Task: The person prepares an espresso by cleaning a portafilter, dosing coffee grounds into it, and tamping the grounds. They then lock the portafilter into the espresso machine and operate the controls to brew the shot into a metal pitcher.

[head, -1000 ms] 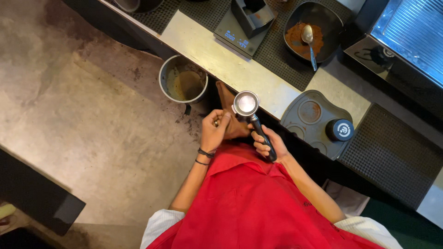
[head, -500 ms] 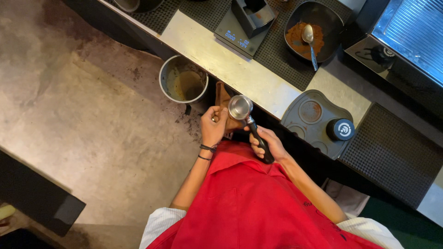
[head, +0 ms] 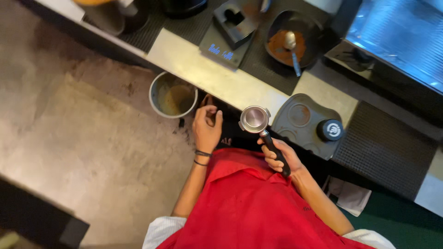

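Note:
My right hand (head: 278,156) grips the black handle of a metal portafilter (head: 254,119), whose round basket faces up and looks bare inside. It hovers just below the counter edge, beside the grey tamping mat (head: 302,121). My left hand (head: 206,127) is a short way to the left of the basket, fingers loosely curled, holding nothing that I can see. Below the counter, a little left of that hand, stands a round bucket (head: 172,95) with brown residue inside.
On the counter sit a black tamper (head: 330,130) on the mat, a small scale (head: 230,30) with a lit display, a dark bowl of brown grounds with a spoon (head: 290,42), and a steel drip tray (head: 399,41) at the far right. A white cloth (head: 349,195) hangs lower right.
The portafilter basket has turned back to face up and moved slightly right. My left hand has come away from the basket and drawn left.

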